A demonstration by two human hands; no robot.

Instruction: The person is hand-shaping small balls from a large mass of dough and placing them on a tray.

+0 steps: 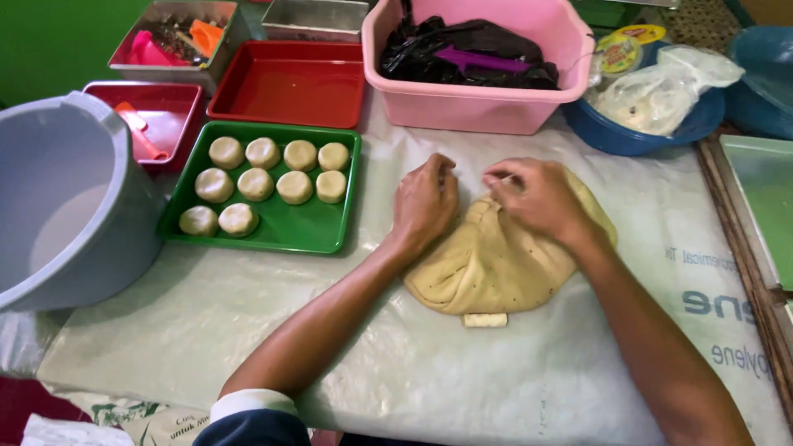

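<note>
A large lump of pale yellow dough lies on a plastic sheet that covers the table. My left hand rests on the dough's upper left edge with its fingers curled. My right hand pinches the top of the dough beside it. A small strip of dough lies at the lump's near edge. To the left, a green tray holds several round dough pucks in rows.
A grey bucket stands at the far left. Behind are two red trays, a metal tray with tools, a pink tub with black plastic, and a blue bowl holding bags. A green tray sits at the right edge.
</note>
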